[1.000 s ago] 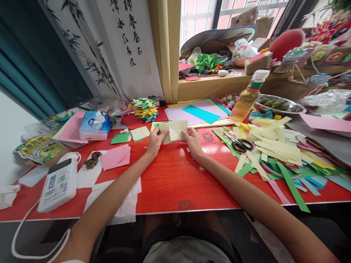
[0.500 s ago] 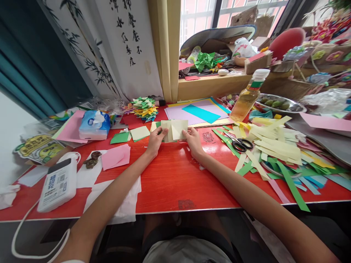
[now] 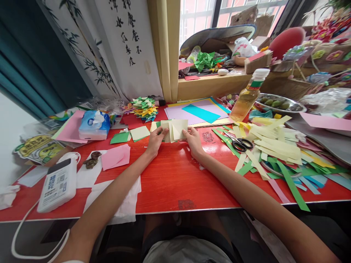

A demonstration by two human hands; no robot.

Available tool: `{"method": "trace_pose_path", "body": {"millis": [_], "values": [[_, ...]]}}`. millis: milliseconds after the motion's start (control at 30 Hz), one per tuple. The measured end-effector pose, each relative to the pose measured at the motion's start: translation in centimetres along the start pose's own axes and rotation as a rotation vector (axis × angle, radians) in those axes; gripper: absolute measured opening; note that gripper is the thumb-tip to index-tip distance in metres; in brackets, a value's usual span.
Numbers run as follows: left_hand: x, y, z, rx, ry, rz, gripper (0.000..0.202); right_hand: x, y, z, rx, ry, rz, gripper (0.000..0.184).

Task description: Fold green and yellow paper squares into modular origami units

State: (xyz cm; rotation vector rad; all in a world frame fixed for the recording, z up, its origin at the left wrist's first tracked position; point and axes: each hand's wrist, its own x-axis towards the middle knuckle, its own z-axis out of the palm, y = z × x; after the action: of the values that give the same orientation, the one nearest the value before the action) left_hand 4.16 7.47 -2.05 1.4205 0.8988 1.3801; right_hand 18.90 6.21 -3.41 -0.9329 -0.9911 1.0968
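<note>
A creased cream sheet of paper (image 3: 178, 128) is held up over the red table, with a fold standing out near its middle. My left hand (image 3: 157, 140) pinches its left end between thumb and fingers. At the right end, my right hand (image 3: 192, 139) grips the paper the same way. Left of my left hand lie a cream square (image 3: 140, 133) and a green square (image 3: 120, 137). Pink sheets (image 3: 116, 156) rest further left. Behind the hands stands a stacked, folded-paper piece (image 3: 144, 109) in green, yellow and blue.
Black-handled scissors (image 3: 241, 144) lie by a heap of paper strips (image 3: 278, 144) on the right. A bottle (image 3: 248, 96) stands behind them. A tissue pack (image 3: 94, 125) and a white corded device (image 3: 59, 184) are on the left. Large sheets (image 3: 175, 111) lie at the back.
The crease in the middle of the cream paper stands out a little more, its halves bent slightly further. Both hands keep their grip in nearly the same place.
</note>
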Motion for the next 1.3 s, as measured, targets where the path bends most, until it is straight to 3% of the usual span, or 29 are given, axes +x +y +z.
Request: {"method": "trace_pose_path", "body": {"millis": [233,467,600,733,900,1133,1300], "values": [[-0.2,0.4,0.2,0.108,-0.007,0.102,0.029,-0.1,0.0,-0.2,-0.003,0.045,-0.033,0.018],[-0.1,0.3,-0.1,0.134,0.047,0.144,0.053,0.2,0.7,-0.4,-0.137,0.062,-0.115,0.018],[-0.1,0.2,0.1,0.097,0.009,0.110,0.057,-0.1,0.7,-0.2,-0.166,-0.061,-0.106,0.025],[-0.5,0.4,0.3,0.063,-0.137,0.065,0.057,-0.5,0.3,0.2,-0.174,-0.209,-0.096,0.024],[-0.5,0.4,0.3,0.131,-0.129,0.149,0.064,-0.7,-0.3,0.6,-0.101,-0.135,-0.169,0.012],[-0.2,-0.1,0.0,0.260,-0.094,0.093,0.051,-0.8,-0.2,0.6,-0.163,-0.105,-0.201,0.039],[-0.1,-0.4,0.0,0.240,-0.124,0.062,0.053,-0.6,0.4,0.5,-0.201,-0.126,-0.195,0.031]]}}
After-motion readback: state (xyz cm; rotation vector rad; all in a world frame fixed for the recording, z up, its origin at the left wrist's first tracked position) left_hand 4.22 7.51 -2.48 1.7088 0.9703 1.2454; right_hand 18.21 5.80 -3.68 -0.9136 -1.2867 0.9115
